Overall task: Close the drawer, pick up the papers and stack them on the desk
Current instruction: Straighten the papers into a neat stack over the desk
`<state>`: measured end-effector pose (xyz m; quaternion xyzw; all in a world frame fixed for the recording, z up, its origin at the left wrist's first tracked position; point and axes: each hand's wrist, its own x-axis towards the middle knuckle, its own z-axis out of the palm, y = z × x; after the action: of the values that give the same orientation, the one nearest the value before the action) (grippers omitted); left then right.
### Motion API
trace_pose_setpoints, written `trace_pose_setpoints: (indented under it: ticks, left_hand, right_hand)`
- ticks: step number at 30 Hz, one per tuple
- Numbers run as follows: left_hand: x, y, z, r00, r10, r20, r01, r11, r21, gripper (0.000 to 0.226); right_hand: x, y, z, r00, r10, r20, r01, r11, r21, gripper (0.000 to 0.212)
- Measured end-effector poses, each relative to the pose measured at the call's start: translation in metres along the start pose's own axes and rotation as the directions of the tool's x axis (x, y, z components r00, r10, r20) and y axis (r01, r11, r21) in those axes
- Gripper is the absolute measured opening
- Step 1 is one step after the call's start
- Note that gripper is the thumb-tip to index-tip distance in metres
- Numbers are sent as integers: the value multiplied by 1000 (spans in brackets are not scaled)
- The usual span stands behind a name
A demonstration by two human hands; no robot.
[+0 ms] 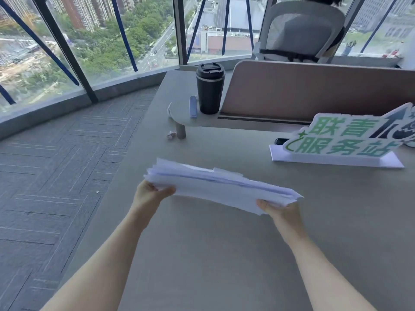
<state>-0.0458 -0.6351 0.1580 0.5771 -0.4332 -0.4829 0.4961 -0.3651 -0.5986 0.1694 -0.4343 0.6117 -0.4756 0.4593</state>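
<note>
A thick, uneven stack of white papers hangs just above the grey desk, held between both hands. My left hand grips the stack's left end. My right hand grips its right end from below. The sheets are fanned and not squared up. No drawer is in view.
A black lidded tumbler and a small blue stapler sit on a raised shelf at the back. A green-and-white sign stands at the right, before a brown partition. A crumpled scrap lies by the shelf's post. Carpeted floor lies left of the desk edge.
</note>
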Motion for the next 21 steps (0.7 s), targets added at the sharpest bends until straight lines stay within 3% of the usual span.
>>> trace_pose_setpoints:
  ticks: [4,11,21]
  left_hand:
    - [8,-18,9,993,-87,-78,89,996,21,43]
    - [19,-1,20,992,21,-122,-24,999,-25,21]
    - [-20,-35,24,976,-189,-103,184,981,-56,22]
  right_hand:
    - [5,15,8,998,-56,15,55,998,35,21]
    - [25,1,11,999,-41,-7,41,997,63,16]
    - [4,34,11,990,133,36,-133,991,-3,19]
